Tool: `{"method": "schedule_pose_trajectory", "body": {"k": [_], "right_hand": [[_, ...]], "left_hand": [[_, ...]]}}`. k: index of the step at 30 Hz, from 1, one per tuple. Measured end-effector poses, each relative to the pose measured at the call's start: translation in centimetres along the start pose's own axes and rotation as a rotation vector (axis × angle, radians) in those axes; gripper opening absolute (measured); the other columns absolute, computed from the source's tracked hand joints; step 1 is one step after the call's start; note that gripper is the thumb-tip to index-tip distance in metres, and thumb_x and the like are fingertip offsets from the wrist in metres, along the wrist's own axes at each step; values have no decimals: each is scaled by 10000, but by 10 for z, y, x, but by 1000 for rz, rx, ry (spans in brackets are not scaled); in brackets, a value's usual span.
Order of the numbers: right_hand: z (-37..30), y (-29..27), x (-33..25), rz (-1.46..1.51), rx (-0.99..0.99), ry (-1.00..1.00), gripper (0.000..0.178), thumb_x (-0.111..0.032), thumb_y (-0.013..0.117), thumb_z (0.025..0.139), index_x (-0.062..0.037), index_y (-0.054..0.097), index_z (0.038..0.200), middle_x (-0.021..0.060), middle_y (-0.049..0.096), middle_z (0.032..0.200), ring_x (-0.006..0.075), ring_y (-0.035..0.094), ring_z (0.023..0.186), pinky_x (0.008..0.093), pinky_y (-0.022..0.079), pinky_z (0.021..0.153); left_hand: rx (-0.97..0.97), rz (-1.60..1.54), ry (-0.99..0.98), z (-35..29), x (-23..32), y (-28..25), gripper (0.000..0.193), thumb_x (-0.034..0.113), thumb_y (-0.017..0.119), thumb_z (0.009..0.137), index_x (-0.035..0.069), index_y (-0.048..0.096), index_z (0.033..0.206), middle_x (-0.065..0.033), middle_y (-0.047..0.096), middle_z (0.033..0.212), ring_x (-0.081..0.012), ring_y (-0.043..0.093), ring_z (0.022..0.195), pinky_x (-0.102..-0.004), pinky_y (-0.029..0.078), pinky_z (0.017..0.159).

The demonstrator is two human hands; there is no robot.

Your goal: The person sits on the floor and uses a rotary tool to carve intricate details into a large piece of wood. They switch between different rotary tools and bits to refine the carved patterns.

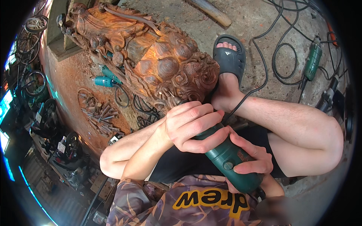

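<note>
Both my hands are wrapped round a dark green die grinder (pixel 226 160) held slantwise above my lap. My left hand (pixel 194 126) grips its front end, fingers curled over the neck. Around the rear body is my right hand (pixel 254 156), its thumb lying along the casing near a round cap. The grinder's tip points up and left at the lower edge of a reddish-brown carved wood sculpture (pixel 166 66), which has rounded bumps, swirls and folds. My left fingers partly hide the tip, so I cannot tell whether it touches the wood.
Another green grinder (pixel 313 60) lies at the right among looping black cables (pixel 266 49). Green power tools (pixel 105 79) and a pile of chisels (pixel 100 116) sit left of the sculpture. My sandalled foot (pixel 229 56) is beside it. A wooden bar (pixel 211 13) lies beyond; bicycles (pixel 32 45) stand far left.
</note>
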State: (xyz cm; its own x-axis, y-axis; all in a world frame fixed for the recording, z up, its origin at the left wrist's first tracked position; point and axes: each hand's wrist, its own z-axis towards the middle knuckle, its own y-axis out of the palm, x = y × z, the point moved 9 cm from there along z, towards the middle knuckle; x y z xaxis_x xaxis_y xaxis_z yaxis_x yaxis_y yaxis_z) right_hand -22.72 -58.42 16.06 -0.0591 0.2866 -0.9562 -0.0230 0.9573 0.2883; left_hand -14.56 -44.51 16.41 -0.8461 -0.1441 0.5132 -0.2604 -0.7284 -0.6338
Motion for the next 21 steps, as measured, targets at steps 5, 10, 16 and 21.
{"method": "schedule_pose_trajectory", "body": {"k": [5,10,16,21], "right_hand": [[1,2,-1,-32,-8,1,411,-114,890,761,-152,733,1139,340,548,1460,526,600,1279,490,591,996],[1,5,-4,-43,-21,3,399,-135,887,775,-147,739,1146,342,543,1464,523,592,1293,478,595,990],[1,8,-8,-47,-49,20,416,-167,888,784,-141,742,1173,344,536,1470,530,575,1310,479,592,993],[4,11,-12,-44,-52,26,390,-145,864,801,-143,748,1173,342,534,1473,531,571,1312,462,599,982]], "left_hand": [[9,-11,-15,0,-1,-1,560,-57,903,698,179,647,1136,-39,699,986,-207,707,765,-316,582,632],[-3,-17,-31,0,-2,-3,565,-51,911,681,188,653,1122,-39,700,987,-216,710,776,-322,587,644],[-2,-46,-39,0,-2,-5,602,-40,924,637,193,657,1125,-41,696,1003,-234,714,796,-338,591,670],[-11,-77,-45,0,-2,-8,626,-50,919,623,192,652,1134,-58,689,1039,-238,715,811,-346,593,678]]}}
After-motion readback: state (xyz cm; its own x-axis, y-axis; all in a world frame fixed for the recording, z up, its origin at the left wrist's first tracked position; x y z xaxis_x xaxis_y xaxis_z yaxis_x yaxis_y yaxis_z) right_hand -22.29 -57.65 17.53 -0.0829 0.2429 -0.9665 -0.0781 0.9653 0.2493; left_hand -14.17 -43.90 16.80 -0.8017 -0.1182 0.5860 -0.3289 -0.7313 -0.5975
